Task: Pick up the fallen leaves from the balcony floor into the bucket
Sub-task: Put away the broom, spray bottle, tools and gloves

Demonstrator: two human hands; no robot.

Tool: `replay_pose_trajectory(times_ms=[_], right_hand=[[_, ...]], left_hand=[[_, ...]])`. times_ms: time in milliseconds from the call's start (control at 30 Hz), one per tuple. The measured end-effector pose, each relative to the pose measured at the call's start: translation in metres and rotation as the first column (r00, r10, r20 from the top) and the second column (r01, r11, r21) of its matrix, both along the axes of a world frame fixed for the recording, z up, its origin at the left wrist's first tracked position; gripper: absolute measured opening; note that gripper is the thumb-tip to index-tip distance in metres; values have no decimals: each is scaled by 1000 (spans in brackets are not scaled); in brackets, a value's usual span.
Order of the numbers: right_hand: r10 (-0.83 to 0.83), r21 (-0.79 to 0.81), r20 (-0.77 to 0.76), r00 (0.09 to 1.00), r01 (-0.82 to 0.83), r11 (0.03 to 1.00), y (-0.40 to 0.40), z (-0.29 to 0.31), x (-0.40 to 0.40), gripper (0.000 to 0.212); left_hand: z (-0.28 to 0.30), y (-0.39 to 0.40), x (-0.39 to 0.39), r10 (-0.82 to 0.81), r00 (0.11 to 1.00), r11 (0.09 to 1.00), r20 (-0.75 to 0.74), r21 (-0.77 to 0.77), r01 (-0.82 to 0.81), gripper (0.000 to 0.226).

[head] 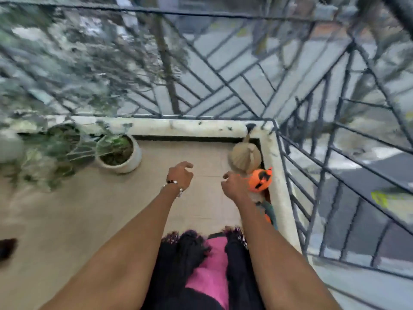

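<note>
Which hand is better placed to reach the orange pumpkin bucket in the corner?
The right hand. It hangs next to the orange bucket by the railing corner, loosely curled and holding nothing. The left hand is also free but farther over the floor.

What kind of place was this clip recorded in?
Most likely a small upstairs balcony of a home. A dark metal railing rings a tiled floor edged by a low pale curb, with the street visible below through the bars. Potted plants stand along the edge.

Soft, even daylight; heavy motion blur, wide-angle bending at edges.
</note>
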State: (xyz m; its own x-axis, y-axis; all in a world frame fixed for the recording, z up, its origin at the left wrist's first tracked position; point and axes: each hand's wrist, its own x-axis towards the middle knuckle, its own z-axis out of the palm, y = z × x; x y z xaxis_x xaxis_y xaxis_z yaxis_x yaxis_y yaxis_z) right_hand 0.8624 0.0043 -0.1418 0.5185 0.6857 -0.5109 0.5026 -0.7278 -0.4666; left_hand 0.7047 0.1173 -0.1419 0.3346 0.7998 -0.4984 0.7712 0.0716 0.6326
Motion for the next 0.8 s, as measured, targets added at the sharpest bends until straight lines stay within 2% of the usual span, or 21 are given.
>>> replay_pose_trajectory(times_ms=[200,367,567,700,800], right_hand=[[321,35,31,946,-322,946,79,14,-157,32],[575,57,31,817,-576,815,114,7,-301,32],[833,51,35,553,-833,551,134,-2,-445,31],[905,44,25,425,-905,423,161,-5,-522,32],[923,29,7,384,-923,384,189,-13,-581,33]], left_hand=[[5,11,-195,280,951,957,-132,119,-265,34],[-1,-18,-354,503,842,863,-193,149,-482,34],[-8,-59,-488,754,625,655,-203,166,-737,32],[-17,-66,-555,857,481,507,-183,141,-850,32],[-25,-57,-606,898,400,425,-183,123,-897,32]])
